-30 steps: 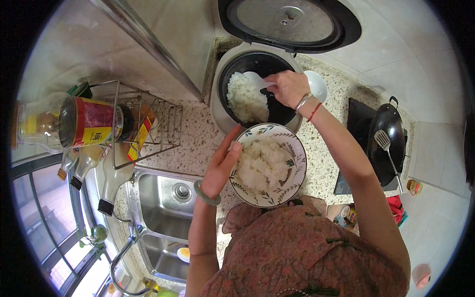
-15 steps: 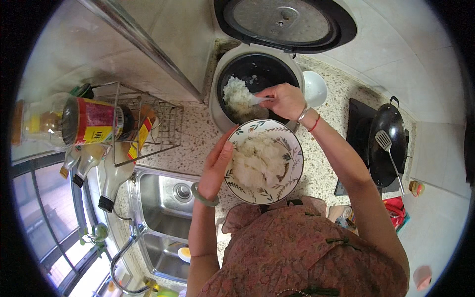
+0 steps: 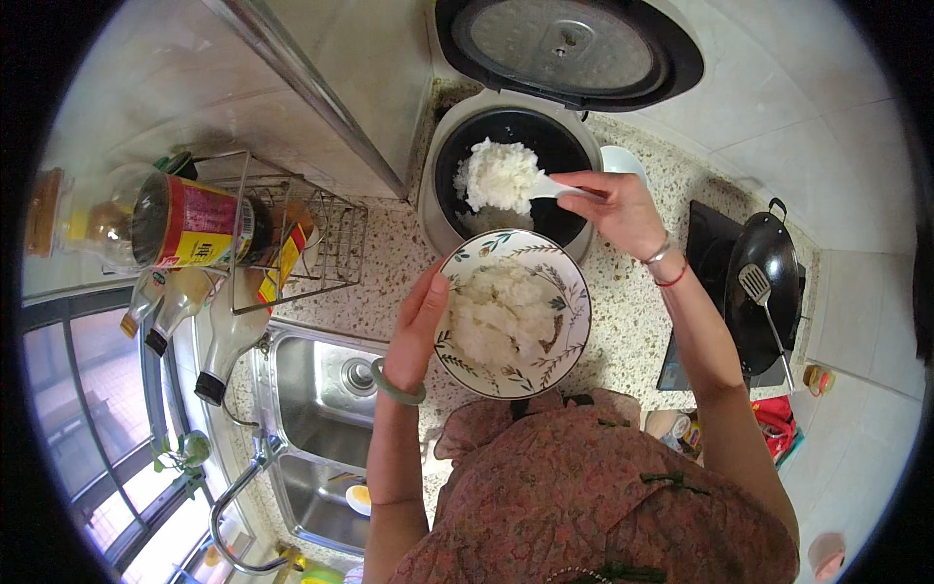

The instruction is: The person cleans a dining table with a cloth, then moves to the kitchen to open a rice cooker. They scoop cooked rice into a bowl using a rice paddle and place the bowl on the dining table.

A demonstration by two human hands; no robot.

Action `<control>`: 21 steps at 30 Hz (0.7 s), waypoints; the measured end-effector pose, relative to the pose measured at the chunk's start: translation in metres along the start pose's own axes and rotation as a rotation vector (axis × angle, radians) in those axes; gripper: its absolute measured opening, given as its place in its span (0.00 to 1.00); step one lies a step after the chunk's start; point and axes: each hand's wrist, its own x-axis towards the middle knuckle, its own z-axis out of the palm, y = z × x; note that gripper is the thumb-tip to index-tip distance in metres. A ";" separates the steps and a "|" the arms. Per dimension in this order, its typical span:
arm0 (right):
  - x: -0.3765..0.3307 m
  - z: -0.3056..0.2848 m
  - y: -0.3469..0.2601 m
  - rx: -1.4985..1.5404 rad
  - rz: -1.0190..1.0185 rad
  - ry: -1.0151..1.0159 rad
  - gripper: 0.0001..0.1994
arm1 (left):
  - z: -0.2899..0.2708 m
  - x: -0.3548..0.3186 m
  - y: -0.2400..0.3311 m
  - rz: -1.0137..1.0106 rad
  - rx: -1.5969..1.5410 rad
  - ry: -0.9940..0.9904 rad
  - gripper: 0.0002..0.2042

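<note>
My left hand [image 3: 420,321] grips the left rim of a white bowl [image 3: 574,336] with a leafy pattern, thumb on the rim. Cooked rice [image 3: 501,316] fills much of it. In my right hand [image 3: 623,209] is a white rice paddle [image 3: 552,188], its blade hidden under a large mound of white rice [image 3: 499,175]. The loaded paddle hangs over the dark inner pot of a rice cooker [image 3: 431,209], just beyond the bowl. The cooker's lid [image 3: 574,44] stands raised. Some rice shows lower in the pot.
A white bowl [image 3: 626,161] stands right of the cooker, partly behind my hand. Farther right, a black wok [image 3: 754,321] on the stove holds a slotted spatula [image 3: 756,284]. At left are a wire rack [image 3: 326,243], several bottles [image 3: 229,350] and a double sink [image 3: 306,399].
My right hand has lifted the paddle with a bigger heap of rice, moving right and upward from the pot. The bowl has shifted slightly left.
</note>
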 end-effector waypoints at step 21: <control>-0.067 -0.033 -0.098 -0.815 -0.527 -0.092 0.18 | 0.017 0.014 -0.001 0.248 -0.108 0.036 0.21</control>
